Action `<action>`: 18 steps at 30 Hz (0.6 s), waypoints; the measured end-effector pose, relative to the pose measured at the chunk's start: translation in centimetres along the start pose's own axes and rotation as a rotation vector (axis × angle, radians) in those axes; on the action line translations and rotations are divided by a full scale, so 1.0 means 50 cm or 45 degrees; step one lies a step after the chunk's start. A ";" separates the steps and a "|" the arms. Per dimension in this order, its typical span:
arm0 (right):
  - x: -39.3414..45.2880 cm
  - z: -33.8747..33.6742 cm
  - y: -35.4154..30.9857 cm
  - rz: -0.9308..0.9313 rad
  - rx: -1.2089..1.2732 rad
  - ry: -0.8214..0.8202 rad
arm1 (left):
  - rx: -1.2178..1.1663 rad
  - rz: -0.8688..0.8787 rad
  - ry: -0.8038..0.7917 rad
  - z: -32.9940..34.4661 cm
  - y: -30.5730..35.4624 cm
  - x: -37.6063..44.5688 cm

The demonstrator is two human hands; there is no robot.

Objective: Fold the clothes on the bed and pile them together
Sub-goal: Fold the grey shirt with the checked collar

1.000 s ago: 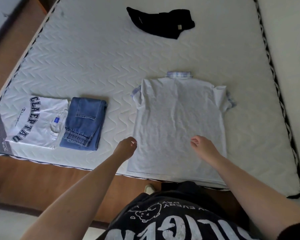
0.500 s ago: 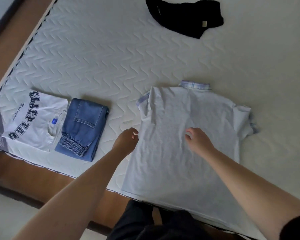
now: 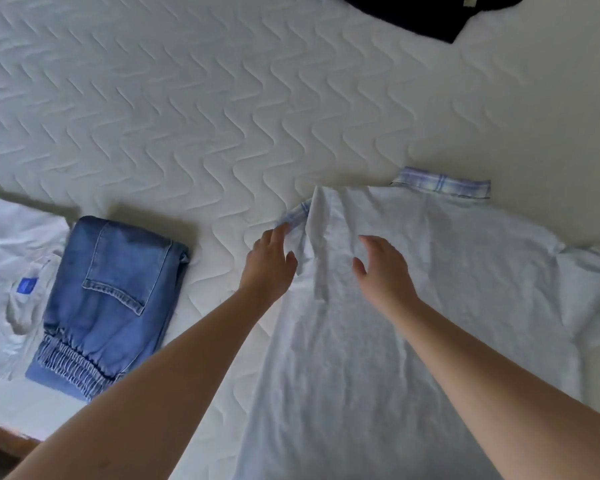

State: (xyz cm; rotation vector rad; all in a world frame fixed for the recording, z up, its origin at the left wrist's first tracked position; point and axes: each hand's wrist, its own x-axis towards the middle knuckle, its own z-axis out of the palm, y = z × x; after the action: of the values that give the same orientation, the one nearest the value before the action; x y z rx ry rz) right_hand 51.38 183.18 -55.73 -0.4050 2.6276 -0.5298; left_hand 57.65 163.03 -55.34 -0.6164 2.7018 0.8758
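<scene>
1. I see the pale grey short-sleeved cotton polo shirt (image 3: 430,306) lying flat and face down on the white quilted mattress (image 3: 187,116), its plaid collar at the far end and its long axis running away from me.
2. My left hand (image 3: 269,263) sits at the shirt's left shoulder, fingertips touching the plaid sleeve cuff (image 3: 293,216); whether it pinches the cuff I cannot tell.
3. My right hand (image 3: 383,271) hovers over the shirt just inside that shoulder, fingers spread and relaxed, gripping nothing.
4. I judge the sleeve fold comes next: the cuff lies just beyond the left hand, the nearer 1.
5. Left of the shirt lie folded blue denim jeans (image 3: 111,299) and a folded white printed T-shirt (image 3: 11,289); an unfolded black garment (image 3: 430,12) lies beyond the shirt.
</scene>
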 end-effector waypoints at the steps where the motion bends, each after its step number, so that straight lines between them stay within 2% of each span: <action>1: 0.023 0.014 0.003 -0.026 -0.021 0.017 | 0.011 0.009 0.028 0.014 -0.006 0.028; 5: 0.108 0.056 0.002 -0.099 -0.087 0.060 | 0.028 0.001 0.067 0.050 -0.008 0.143; 9: 0.160 0.082 -0.008 -0.114 -0.066 0.110 | 0.073 -0.059 -0.112 0.067 0.006 0.226; 12: 0.180 0.095 -0.008 -0.115 -0.060 0.077 | -0.034 -0.149 -0.192 0.072 0.001 0.254; 15: 0.189 0.102 -0.005 -0.129 -0.085 0.029 | -0.239 -0.189 0.021 0.063 -0.021 0.241; 18: 0.194 0.105 -0.001 -0.120 -0.128 0.017 | -0.574 -0.268 0.274 0.032 -0.052 0.194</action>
State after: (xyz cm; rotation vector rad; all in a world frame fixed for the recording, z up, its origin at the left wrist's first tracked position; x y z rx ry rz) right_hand 45.41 178.11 -63.49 -0.5607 2.6656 -0.4326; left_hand 50.43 159.02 -61.26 -1.1216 2.5571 1.4442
